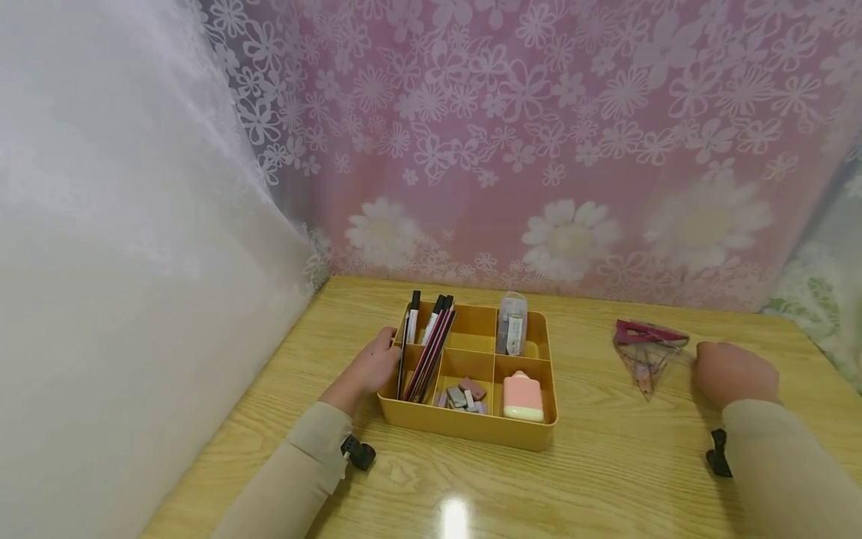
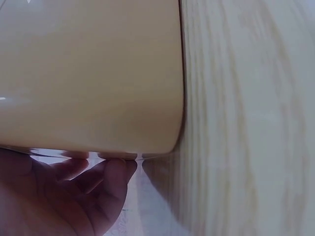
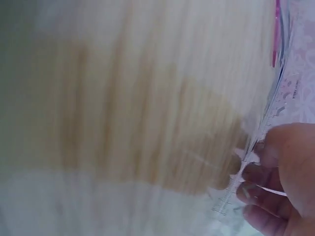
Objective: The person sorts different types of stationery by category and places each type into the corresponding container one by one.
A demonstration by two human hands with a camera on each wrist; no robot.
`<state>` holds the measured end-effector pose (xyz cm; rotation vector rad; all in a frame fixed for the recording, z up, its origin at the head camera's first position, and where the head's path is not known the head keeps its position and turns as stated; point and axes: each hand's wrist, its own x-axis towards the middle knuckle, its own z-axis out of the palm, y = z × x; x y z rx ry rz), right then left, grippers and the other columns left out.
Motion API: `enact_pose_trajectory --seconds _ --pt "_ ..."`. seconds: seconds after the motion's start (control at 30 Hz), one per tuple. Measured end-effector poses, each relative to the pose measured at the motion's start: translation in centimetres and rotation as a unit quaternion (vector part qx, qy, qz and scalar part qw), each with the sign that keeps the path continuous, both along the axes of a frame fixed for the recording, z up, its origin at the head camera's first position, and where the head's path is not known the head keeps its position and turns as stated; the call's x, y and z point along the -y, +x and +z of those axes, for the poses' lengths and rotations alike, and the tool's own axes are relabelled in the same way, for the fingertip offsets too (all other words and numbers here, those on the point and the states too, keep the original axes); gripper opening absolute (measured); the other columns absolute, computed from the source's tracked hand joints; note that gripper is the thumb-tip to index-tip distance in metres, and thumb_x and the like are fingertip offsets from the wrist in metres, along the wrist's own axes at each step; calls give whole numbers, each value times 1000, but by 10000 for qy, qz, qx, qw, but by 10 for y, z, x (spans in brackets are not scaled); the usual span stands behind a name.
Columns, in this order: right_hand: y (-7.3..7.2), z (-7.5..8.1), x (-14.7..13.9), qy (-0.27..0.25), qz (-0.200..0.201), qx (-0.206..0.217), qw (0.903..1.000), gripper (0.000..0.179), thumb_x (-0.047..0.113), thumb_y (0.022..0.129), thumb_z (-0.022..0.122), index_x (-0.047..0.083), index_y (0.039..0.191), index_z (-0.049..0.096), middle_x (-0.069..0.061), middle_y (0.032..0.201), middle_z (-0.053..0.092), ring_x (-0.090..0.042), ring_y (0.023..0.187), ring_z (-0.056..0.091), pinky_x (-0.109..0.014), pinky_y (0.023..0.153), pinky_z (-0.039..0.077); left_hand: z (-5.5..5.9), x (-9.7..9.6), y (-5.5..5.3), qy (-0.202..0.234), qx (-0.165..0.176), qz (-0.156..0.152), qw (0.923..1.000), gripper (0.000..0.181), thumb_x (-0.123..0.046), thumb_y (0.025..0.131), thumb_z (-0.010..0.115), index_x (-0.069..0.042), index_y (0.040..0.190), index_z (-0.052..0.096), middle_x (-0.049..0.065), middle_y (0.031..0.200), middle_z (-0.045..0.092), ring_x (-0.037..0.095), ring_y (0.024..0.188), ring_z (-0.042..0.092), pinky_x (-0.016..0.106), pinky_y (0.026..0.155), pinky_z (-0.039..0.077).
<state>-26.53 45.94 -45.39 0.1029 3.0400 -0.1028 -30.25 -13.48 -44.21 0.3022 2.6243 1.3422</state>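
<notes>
A yellow divided organizer (image 1: 465, 428) stands on the table. My left hand (image 1: 373, 361) grips its left side; in the left wrist view, bent fingers (image 2: 110, 189) rest against the outside wall. Pencils (image 1: 431, 355) and black-capped markers (image 1: 414, 318) lean in the left compartments. My right hand (image 1: 735, 374) pinches the edge of several clear plastic set squares (image 1: 645, 359), one with a magenta part, held together to the left of the fist. In the right wrist view, the fingers curl at a clear edge with ruler markings (image 3: 231, 191).
Small erasers (image 1: 465, 395) lie in the front middle compartment, beside a pink and cream bottle-shaped item (image 1: 522, 397). A clear case (image 1: 512, 323) stands in the back right one. A pink floral curtain (image 1: 471, 187) hangs behind the wooden table (image 1: 592, 479); white cloth (image 1: 135, 262) hangs at left.
</notes>
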Motion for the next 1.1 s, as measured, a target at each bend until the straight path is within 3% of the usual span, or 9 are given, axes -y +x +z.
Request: enact_pose_trajectory --seconds 0.17,0.37,0.47,0.67,0.77,0.9,1.1 --pt "4 2 -6 -507 -295 -52 9983 46 17 100 49 -9 137 51 -35 115 62 -34 69 65 -47 46 47 -1 0 0 -60 25 -3 10000 58 -23 106 32 0 158 23 22 159 32 38 146 30 56 116 25" --pt "6 21 19 -1282 -106 -1051 9861 40 25 102 48 -7 124 56 -27 103 67 -24 63 58 -40 49 46 -2 0 -1 -84 60 66 9999 56 -23 106 32 -1 157 25 22 158 34 37 145 32 56 115 26" --pt "0 36 44 -1726 8 -1377 9753 39 30 103 50 -4 120 58 -26 104 67 -27 68 60 -41 52 47 -1 0 -1 -86 32 62 9999 54 -24 106 32 -1 155 27 21 156 36 36 144 34 56 115 28" --pt "-11 72 103 -2639 162 -1350 9549 50 46 102 52 0 123 57 -29 121 60 -45 104 59 -54 73 52 0 0 -1 -76 38 19 10000 54 -23 106 32 0 155 28 22 156 37 37 143 35 56 114 29" --pt "-14 90 135 -3046 313 -1250 9437 55 52 101 52 2 124 54 -25 119 60 -41 102 59 -50 75 54 1 0 -1 -74 63 36 9999 54 -23 106 32 -1 156 27 21 157 36 37 144 34 56 115 28" --pt "-18 108 171 -3325 609 -1283 9323 49 48 102 52 5 124 54 -17 112 61 -30 93 61 -40 74 53 0 0 -1 -97 52 31 9999 55 -23 107 31 -1 156 26 21 158 34 37 145 32 56 115 28" --pt "-29 119 212 -3543 959 -1300 9211 37 35 103 53 4 123 55 -14 107 62 -25 86 64 -38 76 55 0 0 -2 -68 3 -22 10000 50 -23 107 32 -1 152 32 21 153 40 36 142 36 55 113 31"
